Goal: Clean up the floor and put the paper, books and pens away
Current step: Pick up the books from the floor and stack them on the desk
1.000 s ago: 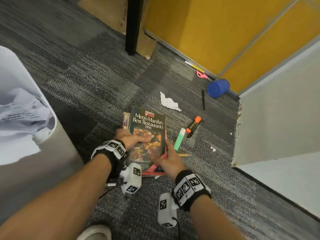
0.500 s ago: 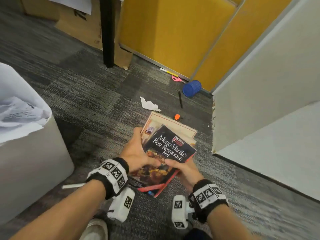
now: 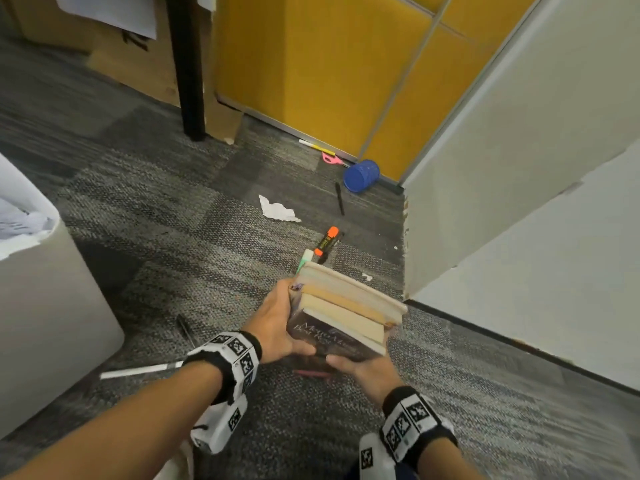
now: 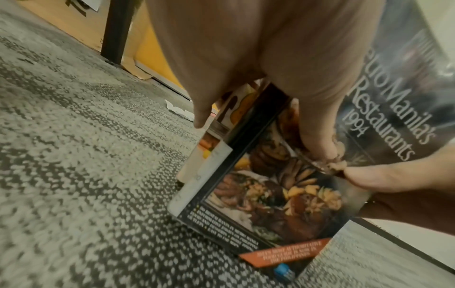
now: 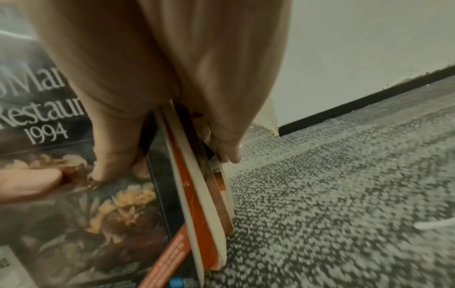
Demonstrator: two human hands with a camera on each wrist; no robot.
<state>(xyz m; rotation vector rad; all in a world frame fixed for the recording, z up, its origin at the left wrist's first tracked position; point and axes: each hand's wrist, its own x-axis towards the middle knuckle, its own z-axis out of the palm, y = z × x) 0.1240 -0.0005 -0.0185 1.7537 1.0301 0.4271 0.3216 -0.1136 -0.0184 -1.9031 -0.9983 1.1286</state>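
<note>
Both hands hold a stack of several books (image 3: 343,315) above the carpet, tilted so the page edges face up. My left hand (image 3: 277,325) grips its left side, thumb on the dark "Metro Manila's Best Restaurants 1994" cover (image 4: 283,185). My right hand (image 3: 362,367) grips the lower right corner, thumb on the cover and fingers behind the books (image 5: 197,194). On the floor lie an orange highlighter (image 3: 327,240), a green highlighter (image 3: 304,259), a black pen (image 3: 340,198), a torn paper scrap (image 3: 277,210), a white pen (image 3: 138,371) and another dark pen (image 3: 185,329).
A white bin (image 3: 52,323) holding crumpled paper stands at the left. A blue pen cup (image 3: 361,175) lies tipped by the yellow partition, with pink scissors (image 3: 330,158) and a yellow-white pen (image 3: 317,146) beside it. A white wall panel (image 3: 502,202) rises at right; a black table leg (image 3: 187,81) stands behind.
The books have come up off the carpet in both hands and turned from cover-up to page edges up. The highlighters they hid are in sight again.
</note>
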